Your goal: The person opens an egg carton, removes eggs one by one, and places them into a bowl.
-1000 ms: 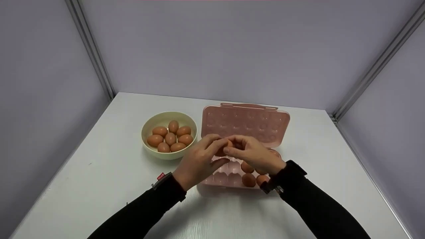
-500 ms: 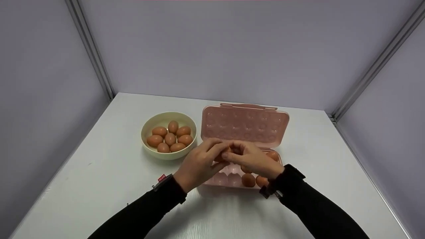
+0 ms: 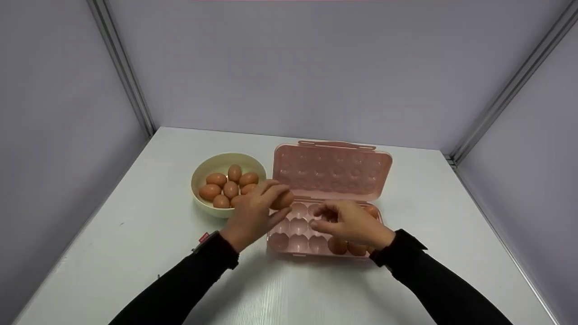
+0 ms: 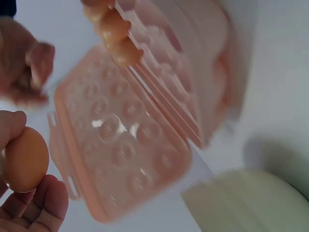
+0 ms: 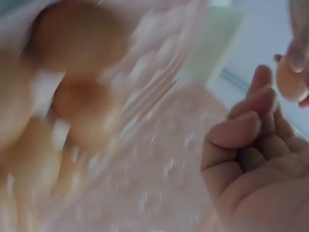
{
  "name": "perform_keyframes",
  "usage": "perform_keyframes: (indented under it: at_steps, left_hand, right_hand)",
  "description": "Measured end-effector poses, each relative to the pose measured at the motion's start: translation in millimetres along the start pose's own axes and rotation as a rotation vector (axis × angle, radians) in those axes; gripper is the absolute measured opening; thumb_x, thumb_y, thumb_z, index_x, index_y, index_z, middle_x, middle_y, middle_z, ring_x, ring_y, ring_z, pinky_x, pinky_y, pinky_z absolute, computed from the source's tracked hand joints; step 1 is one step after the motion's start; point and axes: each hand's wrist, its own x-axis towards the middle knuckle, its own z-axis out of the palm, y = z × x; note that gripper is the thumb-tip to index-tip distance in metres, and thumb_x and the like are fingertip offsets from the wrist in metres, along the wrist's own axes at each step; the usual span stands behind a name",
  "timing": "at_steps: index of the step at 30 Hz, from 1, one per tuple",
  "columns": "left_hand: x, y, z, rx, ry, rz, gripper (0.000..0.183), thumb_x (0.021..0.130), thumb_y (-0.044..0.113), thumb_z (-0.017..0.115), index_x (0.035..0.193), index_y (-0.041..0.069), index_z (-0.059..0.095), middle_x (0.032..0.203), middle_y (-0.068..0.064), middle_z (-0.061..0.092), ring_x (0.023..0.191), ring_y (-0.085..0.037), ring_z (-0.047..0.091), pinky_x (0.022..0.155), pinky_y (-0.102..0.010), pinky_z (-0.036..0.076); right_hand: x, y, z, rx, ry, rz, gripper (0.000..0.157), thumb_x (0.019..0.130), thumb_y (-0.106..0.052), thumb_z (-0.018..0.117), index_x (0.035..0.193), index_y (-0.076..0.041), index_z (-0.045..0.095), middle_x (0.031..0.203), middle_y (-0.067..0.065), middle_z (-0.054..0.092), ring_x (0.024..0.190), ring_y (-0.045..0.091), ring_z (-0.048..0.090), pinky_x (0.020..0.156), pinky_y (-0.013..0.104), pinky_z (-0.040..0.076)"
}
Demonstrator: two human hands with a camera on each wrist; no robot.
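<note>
My left hand (image 3: 257,214) pinches a brown egg (image 3: 282,200) between thumb and fingers, above the left end of the pink egg carton (image 3: 299,243) and near the bowl. In the left wrist view the same egg (image 4: 28,162) sits at the fingertips. My right hand (image 3: 354,223) hovers over the carton's middle, its fingers loosely bent with nothing between them, as the right wrist view also shows. Several brown eggs (image 3: 337,245) fill hollows on the carton's right side, partly hidden by the right hand. Bare hollows show on the left side.
A pale green bowl (image 3: 197,198) with several brown eggs (image 3: 210,192) stands left of the carton, partly behind the left hand. The carton's lid (image 3: 332,174) is raised at the back. The white table (image 3: 122,253) meets grey walls at the back and sides.
Both hands were together at the egg over the carton. They have come apart: the left hand has moved left with the egg, and the right hand has let go of it.
</note>
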Motion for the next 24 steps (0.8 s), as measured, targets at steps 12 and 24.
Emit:
perform_keyframes:
  at_steps: [12,24]
  left_hand:
    - [-17.4,-91.5,-32.1,-0.017,-0.179,-0.546,0.053,0.092,0.023,0.086,0.136,0.003,0.066,0.132,-0.023,0.066,0.124,-0.042,0.06,0.107,-0.059,0.05]
    - [-24.7,-115.6,-37.0,0.001,-0.337,-0.696,0.042,0.096,0.022,0.078,0.131,0.002,0.064,0.132,-0.022,0.065,0.114,-0.035,0.062,0.104,-0.054,0.052]
  right_hand:
    - [-29,14,16.2,-0.558,0.092,-0.043,0.027,0.083,-0.02,0.086,0.081,-0.019,0.058,0.065,-0.01,0.045,0.063,0.008,0.048,0.055,0.027,0.034]
    - [-33,22,23.8,-0.637,0.175,-0.051,0.025,0.081,-0.019,0.085,0.085,-0.02,0.06,0.064,-0.011,0.037,0.061,0.009,0.043,0.06,0.035,0.034]
